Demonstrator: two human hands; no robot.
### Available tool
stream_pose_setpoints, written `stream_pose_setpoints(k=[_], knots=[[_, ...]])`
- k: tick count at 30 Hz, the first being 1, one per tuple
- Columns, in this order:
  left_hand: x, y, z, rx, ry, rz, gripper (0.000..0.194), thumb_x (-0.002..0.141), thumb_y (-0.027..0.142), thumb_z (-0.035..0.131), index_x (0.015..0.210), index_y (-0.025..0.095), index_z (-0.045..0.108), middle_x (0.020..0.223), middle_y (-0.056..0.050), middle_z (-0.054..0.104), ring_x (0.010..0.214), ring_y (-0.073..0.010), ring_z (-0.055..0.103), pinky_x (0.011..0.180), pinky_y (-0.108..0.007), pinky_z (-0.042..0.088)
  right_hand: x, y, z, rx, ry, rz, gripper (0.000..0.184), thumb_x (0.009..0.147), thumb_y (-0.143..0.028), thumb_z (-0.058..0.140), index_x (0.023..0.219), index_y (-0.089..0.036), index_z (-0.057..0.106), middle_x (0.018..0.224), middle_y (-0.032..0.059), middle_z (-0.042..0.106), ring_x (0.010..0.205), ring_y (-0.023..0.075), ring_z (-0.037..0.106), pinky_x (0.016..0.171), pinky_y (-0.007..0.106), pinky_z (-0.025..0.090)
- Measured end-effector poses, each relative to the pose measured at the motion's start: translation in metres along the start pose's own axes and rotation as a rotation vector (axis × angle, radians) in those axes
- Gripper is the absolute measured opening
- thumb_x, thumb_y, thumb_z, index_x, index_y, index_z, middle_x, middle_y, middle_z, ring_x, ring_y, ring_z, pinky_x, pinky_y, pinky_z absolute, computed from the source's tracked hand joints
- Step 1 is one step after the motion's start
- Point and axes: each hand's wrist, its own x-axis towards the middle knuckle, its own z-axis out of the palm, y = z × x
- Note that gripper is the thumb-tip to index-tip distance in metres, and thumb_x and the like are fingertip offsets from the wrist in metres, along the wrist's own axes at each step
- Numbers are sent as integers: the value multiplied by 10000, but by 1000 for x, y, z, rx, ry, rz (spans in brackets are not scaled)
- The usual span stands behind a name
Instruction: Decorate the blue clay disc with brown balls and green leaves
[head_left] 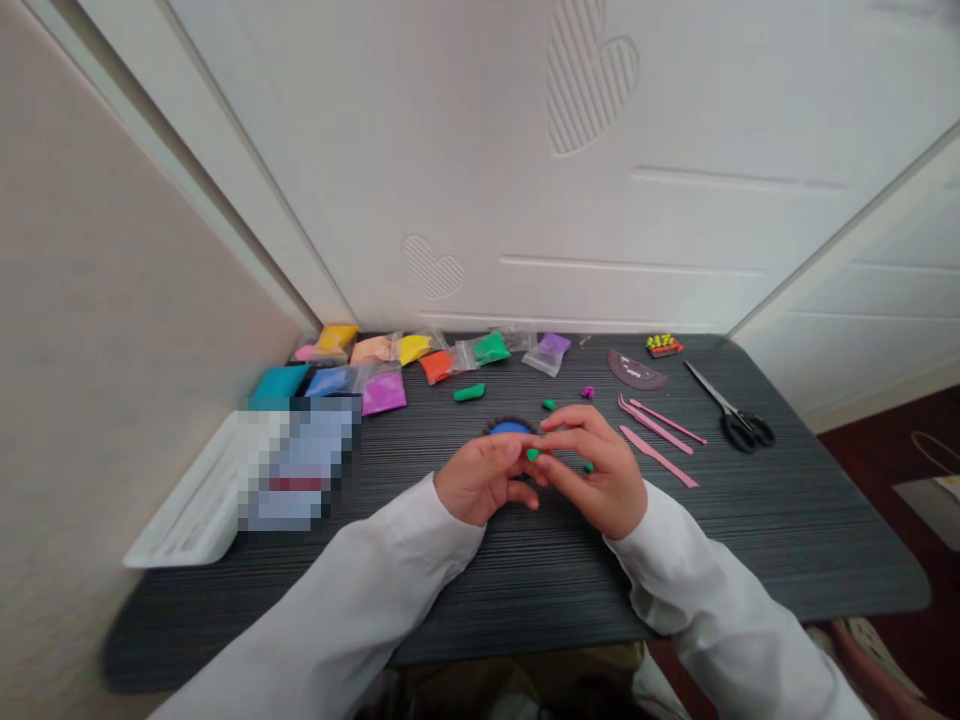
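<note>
My left hand (484,477) and my right hand (596,470) meet over the middle of the dark table (787,540), fingertips pinched together on a small green clay piece (533,454). Just behind them lies a round blue clay disc (511,428) with a dark rim, partly hidden by my fingers. Another green bit (589,467) shows under my right hand. A green clay roll (469,392), a small green lump (549,404) and a tiny purple piece (587,391) lie farther back.
Several bags of coloured clay (384,390) line the back left. Pink modelling tools (656,432), black scissors (731,410), a semicircular ruler (636,371) and a small colourful item (664,345) lie to the right. A white tray (202,500) stands at the left.
</note>
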Motion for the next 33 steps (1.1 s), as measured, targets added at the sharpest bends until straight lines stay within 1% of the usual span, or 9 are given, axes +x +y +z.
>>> stream_pose_setpoints(k=[5,11,15,19,22,26,28,31,33], knots=[[0,0,2,41,69,-34,245,627,240,670,829,107,630,682,-50,612,609,-124,579,487,-222,492,-3,-2,-2,-19,-12,-21,186,718,-181,560,893,-231,602,927,49,550,892,160,517,779,335,447],[0,2,5,113,117,-7,205,588,239,696,744,121,636,612,-32,614,554,-115,568,432,-203,455,-5,-4,-4,-56,-9,-41,176,717,-182,561,882,-229,598,914,48,559,887,163,519,763,340,452],[0,-1,3,186,157,36,195,594,250,689,727,123,623,566,-13,597,506,-102,543,421,-202,418,-6,-4,-5,-70,-6,-46,177,713,-177,566,880,-226,595,902,49,561,882,164,520,759,341,453],[0,-3,-1,321,156,115,162,637,249,655,736,127,614,544,8,577,465,-79,505,444,-212,388,-6,-4,-5,-80,-2,-48,196,706,-157,569,891,-219,590,897,50,565,882,162,520,761,337,453],[-2,-1,0,494,175,211,141,664,236,631,755,130,617,545,17,560,471,-70,479,476,-220,373,-6,-4,-5,-85,11,-59,244,699,-149,576,932,-221,575,906,51,567,885,164,519,763,343,454],[-8,7,8,776,245,359,116,658,222,632,746,147,643,671,-15,591,580,-93,511,565,-238,403,-7,-3,-5,-94,10,-52,279,694,-166,584,964,-234,561,914,49,572,883,172,524,758,353,457],[-10,9,11,863,270,422,112,652,214,635,748,161,655,720,-28,607,649,-112,536,621,-245,413,-7,-3,-5,-95,-2,-54,274,695,-169,585,960,-235,565,911,48,572,878,170,526,754,348,458],[-11,10,10,890,276,454,118,651,210,637,759,173,664,741,-32,616,689,-123,548,655,-249,415,-8,-2,-5,-93,-1,-60,264,695,-161,586,949,-231,570,907,47,573,870,162,529,752,338,459],[-9,7,7,828,259,411,135,666,232,623,778,170,665,732,-31,615,645,-115,536,623,-252,412,-8,-1,-5,-89,8,-57,253,696,-165,586,939,-235,573,905,45,574,864,162,533,749,337,461]])
